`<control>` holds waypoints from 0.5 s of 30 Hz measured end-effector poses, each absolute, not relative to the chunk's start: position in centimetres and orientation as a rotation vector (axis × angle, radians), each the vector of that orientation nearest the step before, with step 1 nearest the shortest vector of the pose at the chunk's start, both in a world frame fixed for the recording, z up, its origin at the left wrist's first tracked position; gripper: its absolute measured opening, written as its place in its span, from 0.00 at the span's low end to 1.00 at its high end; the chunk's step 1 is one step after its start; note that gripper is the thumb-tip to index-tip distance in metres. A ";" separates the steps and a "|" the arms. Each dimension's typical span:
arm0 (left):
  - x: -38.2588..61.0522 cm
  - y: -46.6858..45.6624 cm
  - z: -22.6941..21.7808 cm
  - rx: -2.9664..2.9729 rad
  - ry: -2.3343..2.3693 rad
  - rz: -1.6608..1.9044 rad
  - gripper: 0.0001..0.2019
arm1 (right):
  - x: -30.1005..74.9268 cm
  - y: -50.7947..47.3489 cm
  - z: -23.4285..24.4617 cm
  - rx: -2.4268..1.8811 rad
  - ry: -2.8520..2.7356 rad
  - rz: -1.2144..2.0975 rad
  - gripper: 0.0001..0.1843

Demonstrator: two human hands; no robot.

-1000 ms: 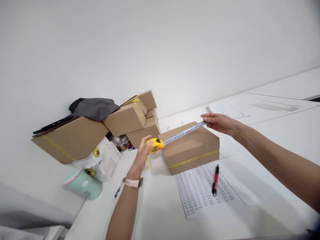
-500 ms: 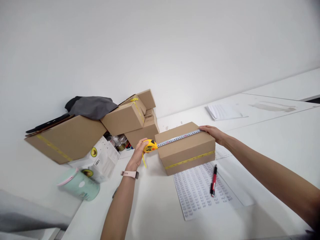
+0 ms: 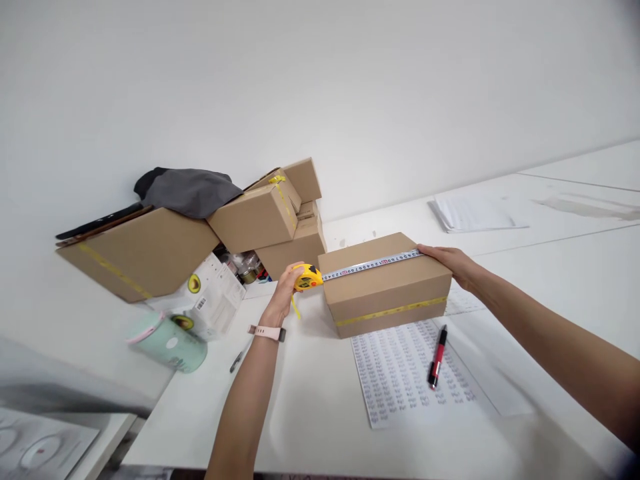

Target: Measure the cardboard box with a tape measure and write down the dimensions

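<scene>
A yellow tape measure is held in my left hand, its case against the left end of a brown cardboard box. The drawn-out metal blade lies across the top of the box. At the far right edge, my right hand holds the blade's end down with its fingers, while the rest of that hand rests along the box's side. Yellow tape runs round the box's front. Under its front edge sits a sheet of printed paper with a red and black pen on it.
At the back left, cardboard boxes are stacked, with a grey cloth on top. Before them stand a white avocado-print box and a mint-green canister. Papers lie near the wall. A small dark object is beside my left forearm.
The view has shifted, so the scene sits slightly farther right and mostly higher. Both hands, the tape measure and the box keep about the same places relative to each other.
</scene>
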State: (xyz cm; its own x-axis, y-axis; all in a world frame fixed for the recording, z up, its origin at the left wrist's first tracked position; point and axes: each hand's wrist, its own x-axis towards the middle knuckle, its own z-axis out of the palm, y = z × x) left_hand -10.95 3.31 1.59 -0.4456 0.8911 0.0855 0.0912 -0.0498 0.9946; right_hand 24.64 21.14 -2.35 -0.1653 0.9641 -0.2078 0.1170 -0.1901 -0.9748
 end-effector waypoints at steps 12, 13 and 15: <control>-9.8 1.7 4.0 1.055 1.606 1.523 0.25 | 24.4 20.9 0.2 -1.528 -1.485 1.095 0.20; -9.3 0.8 4.6 1.062 1.588 1.503 0.26 | 24.5 21.1 0.6 -1.505 -1.487 1.075 0.19; -7.2 -1.6 5.2 1.074 1.496 1.416 0.27 | 24.5 21.6 1.6 -1.395 -1.474 1.062 0.15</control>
